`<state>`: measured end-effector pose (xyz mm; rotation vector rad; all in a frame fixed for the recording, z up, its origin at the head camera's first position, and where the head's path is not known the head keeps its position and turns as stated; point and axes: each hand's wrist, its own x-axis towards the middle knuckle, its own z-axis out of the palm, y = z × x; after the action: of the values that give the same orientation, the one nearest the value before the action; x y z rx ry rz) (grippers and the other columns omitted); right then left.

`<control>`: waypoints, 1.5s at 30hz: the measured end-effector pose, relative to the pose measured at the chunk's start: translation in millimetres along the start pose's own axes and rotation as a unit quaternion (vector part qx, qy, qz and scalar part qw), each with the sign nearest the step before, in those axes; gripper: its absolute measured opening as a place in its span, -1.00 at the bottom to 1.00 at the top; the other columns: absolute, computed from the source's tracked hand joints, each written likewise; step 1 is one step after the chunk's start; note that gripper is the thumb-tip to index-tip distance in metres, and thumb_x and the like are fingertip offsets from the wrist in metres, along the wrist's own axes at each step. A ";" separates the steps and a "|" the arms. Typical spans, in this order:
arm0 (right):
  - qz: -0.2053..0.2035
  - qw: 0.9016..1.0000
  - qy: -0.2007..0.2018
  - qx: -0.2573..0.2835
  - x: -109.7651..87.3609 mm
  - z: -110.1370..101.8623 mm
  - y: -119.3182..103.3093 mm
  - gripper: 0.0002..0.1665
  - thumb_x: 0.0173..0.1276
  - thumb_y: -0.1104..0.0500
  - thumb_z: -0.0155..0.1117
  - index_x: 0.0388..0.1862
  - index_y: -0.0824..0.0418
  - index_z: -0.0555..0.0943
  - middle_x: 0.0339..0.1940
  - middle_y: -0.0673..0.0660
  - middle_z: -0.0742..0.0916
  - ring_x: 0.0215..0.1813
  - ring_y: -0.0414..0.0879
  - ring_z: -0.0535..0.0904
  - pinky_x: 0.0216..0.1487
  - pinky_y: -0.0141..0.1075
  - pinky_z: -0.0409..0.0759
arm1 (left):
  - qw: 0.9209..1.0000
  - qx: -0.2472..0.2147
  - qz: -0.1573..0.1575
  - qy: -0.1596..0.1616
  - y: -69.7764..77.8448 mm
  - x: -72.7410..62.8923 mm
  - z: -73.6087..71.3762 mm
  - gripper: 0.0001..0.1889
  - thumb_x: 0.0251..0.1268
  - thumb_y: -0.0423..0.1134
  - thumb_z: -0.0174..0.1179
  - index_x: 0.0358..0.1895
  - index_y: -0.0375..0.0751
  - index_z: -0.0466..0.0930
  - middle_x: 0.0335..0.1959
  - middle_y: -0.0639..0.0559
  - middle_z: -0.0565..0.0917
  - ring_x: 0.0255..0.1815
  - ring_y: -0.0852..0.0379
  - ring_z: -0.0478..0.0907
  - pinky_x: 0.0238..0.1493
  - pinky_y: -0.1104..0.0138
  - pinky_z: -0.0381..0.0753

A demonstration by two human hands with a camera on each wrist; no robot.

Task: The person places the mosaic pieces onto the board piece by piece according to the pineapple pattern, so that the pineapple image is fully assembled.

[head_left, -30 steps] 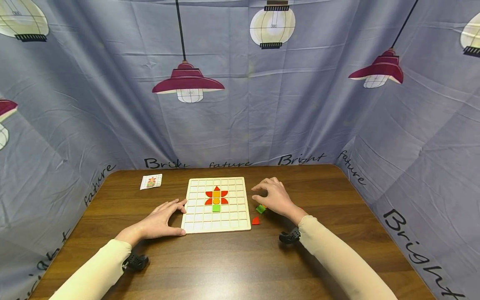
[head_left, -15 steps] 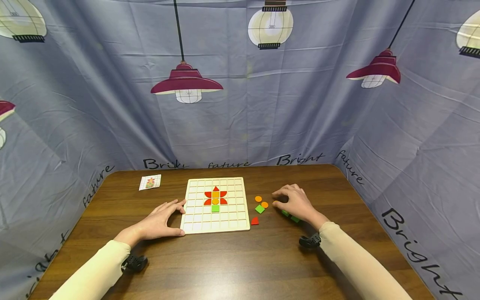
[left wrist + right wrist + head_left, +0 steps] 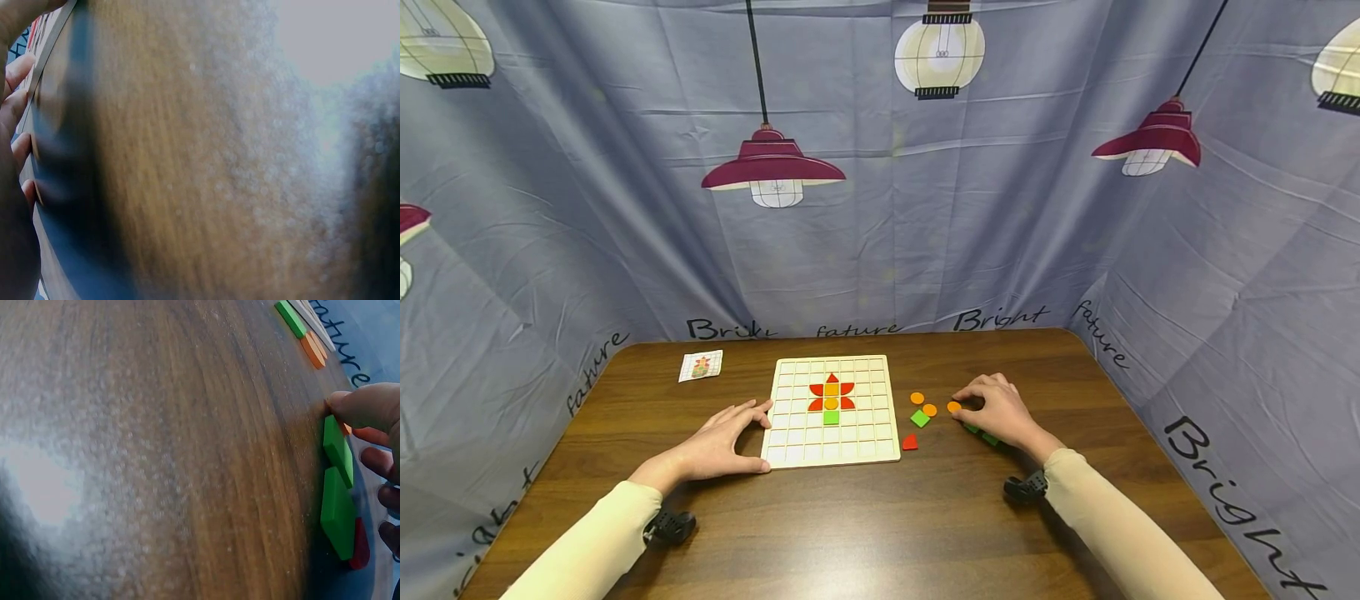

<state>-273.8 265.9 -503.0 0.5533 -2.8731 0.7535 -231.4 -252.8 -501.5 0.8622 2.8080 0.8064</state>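
A pale square grid board (image 3: 790, 446) carries a flower-like figure of red, orange and green pieces (image 3: 831, 396). My left hand (image 3: 722, 442) rests at the board's left side, thumb by the lower corner and relaxed fingers along the edge. In the left wrist view, fingertips (image 3: 24, 147) line that edge. My right hand (image 3: 1000, 410) is low over the table, pinching an orange disc (image 3: 953, 407) between thumb and forefinger. Partly hidden beneath this hand lie green blocks (image 3: 337, 512) and a dark red piece (image 3: 360, 547), clearer in the right wrist view.
Between board and right hand lie two orange discs (image 3: 917, 398), a green square (image 3: 920, 419) and a red quarter-round piece (image 3: 910, 442). A small card (image 3: 701, 365) with a printed flower pattern lies at the back left. A patterned curtain (image 3: 865, 250) stands behind the wooden table (image 3: 820, 533).
My right hand has moved right, away from the board, uncovering the loose orange discs and green square. Its thumb and forefinger have closed on another orange disc. The left hand stays put.
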 end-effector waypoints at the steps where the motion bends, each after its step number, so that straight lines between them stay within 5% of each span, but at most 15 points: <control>1: 0.001 1.000 0.001 0.005 -0.2 0.1 0.9 -0.70 0.22 -0.12 0.57 -0.10 -0.11 0.80 -0.11 -0.14 0.68 0.03 -0.04 0.43 0.02 -0.08 0.30 | 1.000 0.000 0.000 0.000 0.1 0.1 -0.1 -0.41 0.09 0.30 0.43 0.05 0.08 0.47 0.58 -0.11 0.27 0.58 -0.30 0.10 0.47 -0.30 -0.01; 28: 0.004 0.999 0.004 0.037 1.6 4.3 9.5 -0.78 0.20 -0.10 0.58 -0.17 -0.20 0.80 -0.19 -0.19 0.66 0.00 -0.08 0.43 -0.01 -0.09 0.26 | 1.000 0.001 0.001 -0.004 2.4 0.9 -2.2 -0.39 0.10 0.29 0.44 0.08 0.05 0.47 0.58 -0.12 0.27 0.58 -0.31 0.11 0.47 -0.31 0.01; 45: -0.041 0.999 0.022 -0.012 7.2 9.8 4.8 -0.88 0.22 -0.02 0.57 -0.29 -0.11 0.78 -0.40 -0.20 0.56 -0.22 -0.15 0.34 -0.16 -0.19 0.23 | 1.000 0.007 0.002 0.000 0.1 0.7 -0.3 -0.39 0.09 0.30 0.44 0.08 0.06 0.47 0.57 -0.11 0.29 0.58 -0.30 0.12 0.47 -0.30 0.02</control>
<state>-282.5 262.7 -512.2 0.6376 -2.7966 0.7079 -232.0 -252.5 -501.2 0.8692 2.8164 0.7882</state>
